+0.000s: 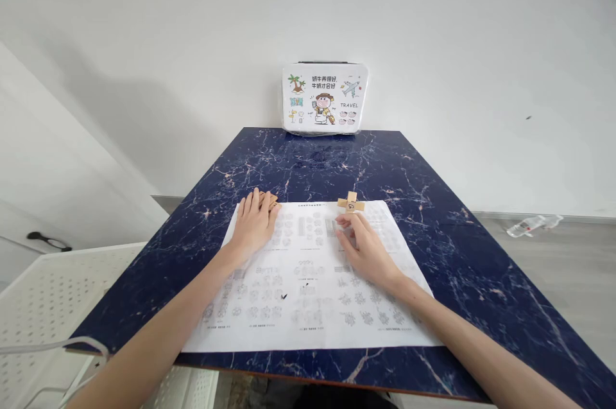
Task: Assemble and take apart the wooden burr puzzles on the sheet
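My left hand (254, 223) lies flat, fingers stretched out, over a wooden puzzle (275, 201) at the far left corner of a printed sheet (308, 325). Most of that puzzle is hidden beneath the fingers. My right hand (362, 243) rests on the sheet with loosely bent fingers, the thumb apart from the index finger and nothing seen between them. Just beyond its fingertips, a cross-shaped wooden puzzle (351, 203) with a dark mark sits on the sheet's far edge. Whether the fingers touch it I cannot tell. Rows of small diagrams cover the sheet.
A white case (325, 98) with cartoon prints stands at the back of the dark blue marbled table (317, 165), against the wall. A white perforated rack (58, 293) is at the left, with a white cable (52, 346) nearby. A clear plastic bottle (527, 225) lies on the floor at right.
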A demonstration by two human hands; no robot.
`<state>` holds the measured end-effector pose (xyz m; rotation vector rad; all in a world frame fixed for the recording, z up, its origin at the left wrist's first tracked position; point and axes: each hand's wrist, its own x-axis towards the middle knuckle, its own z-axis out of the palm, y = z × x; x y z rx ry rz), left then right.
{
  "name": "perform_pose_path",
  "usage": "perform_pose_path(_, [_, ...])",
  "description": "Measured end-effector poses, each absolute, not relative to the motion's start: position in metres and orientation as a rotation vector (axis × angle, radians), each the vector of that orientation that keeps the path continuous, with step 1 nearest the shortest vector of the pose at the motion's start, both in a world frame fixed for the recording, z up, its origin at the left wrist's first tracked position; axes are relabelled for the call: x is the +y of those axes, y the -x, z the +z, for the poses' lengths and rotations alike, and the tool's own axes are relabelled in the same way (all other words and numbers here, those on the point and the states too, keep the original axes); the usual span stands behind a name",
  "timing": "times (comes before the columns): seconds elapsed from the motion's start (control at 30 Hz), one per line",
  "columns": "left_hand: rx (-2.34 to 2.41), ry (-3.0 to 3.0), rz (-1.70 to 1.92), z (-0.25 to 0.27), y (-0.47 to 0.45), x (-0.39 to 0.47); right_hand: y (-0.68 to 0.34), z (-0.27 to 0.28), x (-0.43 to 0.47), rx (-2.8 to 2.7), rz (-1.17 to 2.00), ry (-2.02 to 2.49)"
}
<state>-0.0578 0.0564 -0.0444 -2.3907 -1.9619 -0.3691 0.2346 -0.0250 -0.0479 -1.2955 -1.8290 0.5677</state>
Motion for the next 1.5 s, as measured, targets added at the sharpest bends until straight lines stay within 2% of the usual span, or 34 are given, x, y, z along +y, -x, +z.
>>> perform_pose_path(0.47, [-1.953, 2.353, -0.269, -0.035, 0.061, 0.055, -0.241, -0.034, -0.019, -1.419, 0.808, 1.305])
perform_pose_path(0.87, [-1.412, 2.655, -0.631, -0.019, 0.045, 0.037, -0.248, -0.027, -0.015, -1.545, 0.951, 1.328])
perform_pose_path(1.03, [-1.272, 2.804, -0.732, -0.014, 0.039, 0.033, -0.244, -0.028, -0.016, -1.585, 0.861, 1.37])
perform_pose_path(1.2, [-1.414, 3.021, -0.876, -0.008, 0.03, 0.023, -0.237, -0.025, -0.026, -1.714, 0.766, 1.24])
perform_pose_path(1.37, [-1.507, 3.538, -1.172, -0.006, 0.022, 0.014, -0.23, -0.021, -0.042, -2.005, 0.692, 0.966])
perform_pose_path(1.5, [-1.446, 3.899, -1.191, 0.003, 0.016, 0.008, -0.229, -0.02, -0.048, -2.131, 0.579, 0.851])
